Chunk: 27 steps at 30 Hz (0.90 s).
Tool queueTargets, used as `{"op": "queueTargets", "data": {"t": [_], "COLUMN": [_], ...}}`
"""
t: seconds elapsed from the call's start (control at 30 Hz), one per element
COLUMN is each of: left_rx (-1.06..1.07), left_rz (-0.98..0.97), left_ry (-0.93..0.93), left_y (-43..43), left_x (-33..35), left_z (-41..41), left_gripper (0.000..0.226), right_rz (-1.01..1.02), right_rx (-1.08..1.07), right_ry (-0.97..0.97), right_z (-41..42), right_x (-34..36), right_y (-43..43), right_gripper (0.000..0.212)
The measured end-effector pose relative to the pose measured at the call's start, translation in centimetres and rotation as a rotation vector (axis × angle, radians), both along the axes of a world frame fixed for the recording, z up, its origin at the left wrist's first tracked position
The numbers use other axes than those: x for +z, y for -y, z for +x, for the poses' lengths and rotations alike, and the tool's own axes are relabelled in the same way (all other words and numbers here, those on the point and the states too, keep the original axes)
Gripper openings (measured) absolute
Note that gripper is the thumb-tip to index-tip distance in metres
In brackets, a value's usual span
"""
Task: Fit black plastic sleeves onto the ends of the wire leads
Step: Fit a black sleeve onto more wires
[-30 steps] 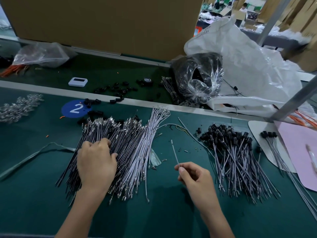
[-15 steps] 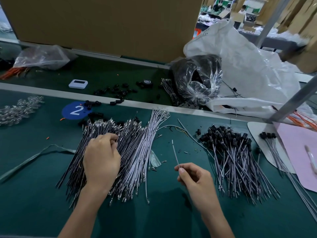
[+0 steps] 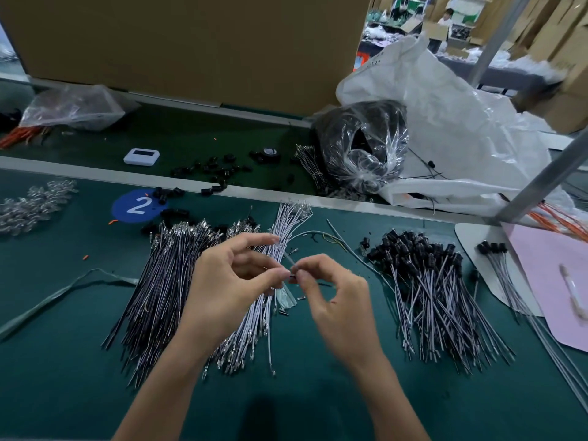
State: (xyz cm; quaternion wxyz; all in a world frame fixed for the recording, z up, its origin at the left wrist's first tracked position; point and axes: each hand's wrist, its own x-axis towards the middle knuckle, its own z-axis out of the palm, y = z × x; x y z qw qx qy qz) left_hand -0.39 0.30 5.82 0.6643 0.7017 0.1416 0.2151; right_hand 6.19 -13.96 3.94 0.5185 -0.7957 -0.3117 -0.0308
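My left hand (image 3: 227,281) and my right hand (image 3: 337,300) meet above the green table. A thin wire lead (image 3: 289,260) is pinched by my right thumb and forefinger. My left fingertips pinch a small black sleeve (image 3: 290,277) right at the lead's end. Under my left hand lies a big pile of bare leads (image 3: 178,281) with metal terminals. At the right sits a pile of leads with black sleeves fitted (image 3: 436,281). Loose black sleeves (image 3: 216,173) lie scattered behind the table's rail.
A clear bag of black parts (image 3: 362,148) and a large white bag (image 3: 461,128) stand at the back right. A pink sheet (image 3: 550,281), a blue "2" sticker (image 3: 135,206), a white device (image 3: 141,156) and clear parts (image 3: 28,208) lie around.
My left hand left the pile of bare leads and rose to meet my right hand. My right hand lifted the single lead up and left, toward the middle.
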Motion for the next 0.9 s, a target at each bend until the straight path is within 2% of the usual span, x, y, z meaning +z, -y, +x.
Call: {"op": "queueTargets", "data": {"t": [0.13, 0.23, 0.33, 0.6, 0.9], "left_rx": [0.005, 0.039, 0.051, 0.031, 0.049], "left_rz": [-0.3, -0.512, -0.509, -0.494, -0.452], "left_ry": [0.084, 0.116, 0.089, 0.061, 0.044], "left_y": [0.6, 0.9, 1.2, 1.6, 2.4], "left_x": [-0.4, -1.2, -1.9, -2.6, -3.1], "left_z": [0.3, 0.7, 0.9, 1.2, 1.5], "left_gripper": [0.04, 0.028, 0.019, 0.025, 0.008], "right_rz": [0.089, 0.138, 0.136, 0.099, 0.143], "right_rx": [0.018, 0.019, 0.029, -0.011, -0.019], "right_ry": [-0.139, -0.251, -0.295, -0.298, -0.373], "right_z": [-0.5, -0.7, -0.9, -0.7, -0.6], "right_x": [-0.6, -1.1, -1.3, -1.6, -2.1], "right_y": [-0.1, 0.3, 0.6, 1.1, 0.9], "right_gripper": [0.016, 0.017, 0.015, 0.023, 0.019]}}
